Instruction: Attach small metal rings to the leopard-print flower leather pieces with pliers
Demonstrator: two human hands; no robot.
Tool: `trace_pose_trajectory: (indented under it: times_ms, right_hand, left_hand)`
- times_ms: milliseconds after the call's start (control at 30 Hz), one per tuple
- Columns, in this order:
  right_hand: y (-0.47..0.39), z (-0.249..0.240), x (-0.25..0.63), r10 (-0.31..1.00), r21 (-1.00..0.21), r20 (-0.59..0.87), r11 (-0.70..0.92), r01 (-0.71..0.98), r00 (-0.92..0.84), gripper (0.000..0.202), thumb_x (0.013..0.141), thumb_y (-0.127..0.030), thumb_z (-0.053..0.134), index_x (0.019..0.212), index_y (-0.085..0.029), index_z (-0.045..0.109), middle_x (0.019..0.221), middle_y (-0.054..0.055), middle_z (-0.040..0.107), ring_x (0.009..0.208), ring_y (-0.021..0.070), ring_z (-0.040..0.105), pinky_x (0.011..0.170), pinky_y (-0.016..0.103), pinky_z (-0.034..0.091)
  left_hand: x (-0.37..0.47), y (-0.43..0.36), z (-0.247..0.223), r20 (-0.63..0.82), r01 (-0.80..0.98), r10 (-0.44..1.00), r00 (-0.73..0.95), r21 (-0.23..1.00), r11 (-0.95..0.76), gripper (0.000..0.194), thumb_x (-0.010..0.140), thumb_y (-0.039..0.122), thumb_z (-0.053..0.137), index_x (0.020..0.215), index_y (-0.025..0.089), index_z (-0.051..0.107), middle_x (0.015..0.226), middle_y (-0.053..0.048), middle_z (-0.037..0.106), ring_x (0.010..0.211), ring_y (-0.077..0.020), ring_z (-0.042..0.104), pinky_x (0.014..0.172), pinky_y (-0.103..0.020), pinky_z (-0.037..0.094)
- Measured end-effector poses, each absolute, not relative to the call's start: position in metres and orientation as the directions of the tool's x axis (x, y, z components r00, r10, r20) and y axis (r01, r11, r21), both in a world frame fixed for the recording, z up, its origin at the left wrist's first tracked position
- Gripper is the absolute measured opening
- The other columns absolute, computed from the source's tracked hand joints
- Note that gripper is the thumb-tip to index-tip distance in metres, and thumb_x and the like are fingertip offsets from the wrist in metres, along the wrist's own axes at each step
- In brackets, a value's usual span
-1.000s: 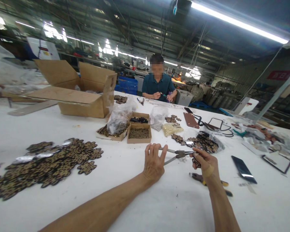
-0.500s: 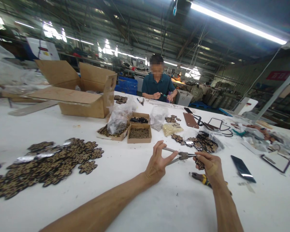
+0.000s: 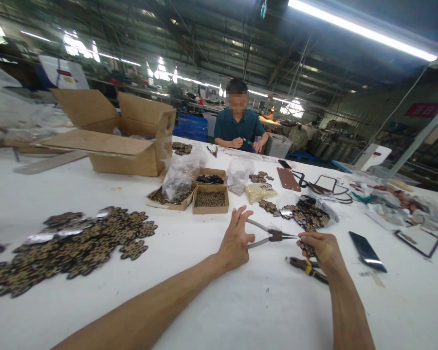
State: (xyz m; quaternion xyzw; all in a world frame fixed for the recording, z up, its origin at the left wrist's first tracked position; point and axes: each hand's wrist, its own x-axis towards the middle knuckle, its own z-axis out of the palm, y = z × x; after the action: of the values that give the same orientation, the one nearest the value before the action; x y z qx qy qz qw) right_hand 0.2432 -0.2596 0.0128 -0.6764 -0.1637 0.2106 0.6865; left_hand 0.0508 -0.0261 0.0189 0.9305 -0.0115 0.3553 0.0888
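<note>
My left hand (image 3: 237, 239) is around the grey handles of a pair of long-nose pliers (image 3: 276, 236), which are spread apart. The slim jaws point right, and their tips meet the fingertips of my right hand (image 3: 324, 250). Pinched in that hand is a dark-edged, leopard-print flower-shaped patch (image 3: 307, 249), partly covered by the fingers. Whether the jaws grip anything small at the patch I cannot tell. Just below lies a second pair of pliers (image 3: 308, 267) with yellow and black handles, partly behind my right wrist.
Many similar patches (image 3: 95, 245) lie heaped at left. Small boxes of brass-coloured studs (image 3: 210, 199) and black pieces (image 3: 209, 180) stand mid-table, near an open carton (image 3: 127, 160). A phone (image 3: 367, 251) lies at right. Across the table sits a person (image 3: 238, 127) handling something small.
The pliers' handles have spread wider, with the fingers of my left hand opening along them. My right hand and the patch have shifted slightly right.
</note>
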Motion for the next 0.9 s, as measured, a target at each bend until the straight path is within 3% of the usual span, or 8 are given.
trace_pose_trajectory:
  times_ms: [133, 233, 367, 500, 567, 700, 800, 900]
  right_hand:
    - [-0.263, 0.014, 0.247, 0.451, -0.999, -0.018, 0.028, -0.035, 0.892, 0.042, 0.065, -0.037, 0.085, 0.091, -0.006, 0.075, 0.07, 0.013, 0.074, 0.046, 0.0196, 0.063, 0.038, 0.027, 0.044]
    - [-0.259, 0.018, 0.241, 0.49, -0.999, -0.014, 0.038, -0.038, 0.872, 0.046, 0.065, -0.04, 0.086, 0.095, -0.006, 0.075, 0.074, 0.013, 0.075, 0.049, 0.0198, 0.064, 0.041, 0.028, 0.047]
    - [-0.244, 0.022, 0.224, 0.578, -0.999, -0.016, 0.02, -0.034, 0.816, 0.044, 0.07, -0.042, 0.083, 0.098, -0.009, 0.075, 0.078, 0.013, 0.076, 0.059, 0.0204, 0.068, 0.051, 0.03, 0.054]
    - [-0.229, 0.018, 0.207, 0.683, -0.998, 0.005, 0.052, -0.042, 0.73, 0.041, 0.073, -0.042, 0.082, 0.098, -0.01, 0.076, 0.078, 0.013, 0.076, 0.061, 0.0204, 0.068, 0.055, 0.031, 0.056]
    - [-0.224, 0.015, 0.201, 0.725, -0.997, 0.006, 0.057, -0.052, 0.689, 0.04, 0.074, -0.041, 0.082, 0.098, -0.01, 0.075, 0.078, 0.013, 0.076, 0.058, 0.0192, 0.067, 0.054, 0.03, 0.054]
    - [-0.219, 0.014, 0.192, 0.766, -0.997, -0.006, 0.041, -0.059, 0.643, 0.038, 0.075, -0.041, 0.082, 0.096, -0.011, 0.076, 0.076, 0.012, 0.075, 0.055, 0.0179, 0.065, 0.052, 0.028, 0.052]
    - [-0.217, 0.014, 0.187, 0.769, -0.999, -0.017, 0.014, -0.043, 0.639, 0.038, 0.074, -0.043, 0.082, 0.095, -0.011, 0.077, 0.074, 0.012, 0.075, 0.054, 0.0186, 0.065, 0.05, 0.029, 0.051]
    - [-0.214, 0.011, 0.182, 0.776, -0.999, -0.018, 0.01, -0.042, 0.63, 0.038, 0.073, -0.043, 0.082, 0.096, -0.012, 0.077, 0.073, 0.011, 0.075, 0.052, 0.0191, 0.065, 0.048, 0.028, 0.049]
  left_hand:
    - [0.051, -0.024, 0.018, 0.537, -0.14, -0.011, 0.843, 0.2, -0.97, 0.024, 0.052, 0.0, 0.065, 0.064, 0.02, 0.07, 0.131, -0.01, 0.049, 0.133, -0.0361, 0.037, 0.112, -0.064, 0.033]
    - [0.053, -0.021, 0.016, 0.453, -0.179, -0.044, 0.89, 0.261, -0.948, 0.027, 0.05, -0.001, 0.066, 0.065, 0.021, 0.07, 0.123, -0.01, 0.052, 0.122, -0.0311, 0.045, 0.097, -0.047, 0.05]
    - [0.054, -0.015, 0.02, 0.279, -0.181, -0.087, 0.956, 0.33, -0.927, 0.029, 0.05, 0.004, 0.073, 0.071, 0.024, 0.071, 0.113, -0.007, 0.055, 0.108, -0.0268, 0.052, 0.081, -0.035, 0.053]
    - [0.05, -0.012, 0.041, -0.002, -0.12, -0.13, 0.991, 0.376, -0.919, 0.045, 0.052, 0.042, 0.087, 0.092, 0.026, 0.073, 0.112, -0.009, 0.056, 0.102, -0.0287, 0.056, 0.08, -0.037, 0.052]
    - [0.049, -0.013, 0.053, -0.098, -0.012, -0.05, 0.994, 0.357, -0.934, 0.06, 0.052, 0.062, 0.083, 0.097, 0.024, 0.073, 0.109, -0.011, 0.059, 0.095, -0.0301, 0.059, 0.077, -0.04, 0.052]
    - [0.051, -0.022, 0.063, 0.037, 0.193, 0.224, 0.974, 0.385, -0.903, 0.048, 0.066, 0.059, 0.076, 0.095, 0.02, 0.073, 0.1, -0.012, 0.065, 0.087, -0.0286, 0.063, 0.075, -0.041, 0.051]
    - [0.054, -0.032, 0.056, 0.25, 0.049, 0.265, 0.931, 0.634, -0.772, 0.029, 0.076, 0.04, 0.072, 0.096, 0.019, 0.072, 0.092, -0.008, 0.069, 0.082, -0.0211, 0.065, 0.076, -0.033, 0.051]
    - [0.059, -0.042, 0.04, 0.307, -0.132, 0.257, 0.916, 0.838, -0.53, 0.025, 0.077, 0.032, 0.071, 0.096, 0.016, 0.073, 0.086, -0.006, 0.072, 0.076, -0.017, 0.066, 0.071, -0.028, 0.052]
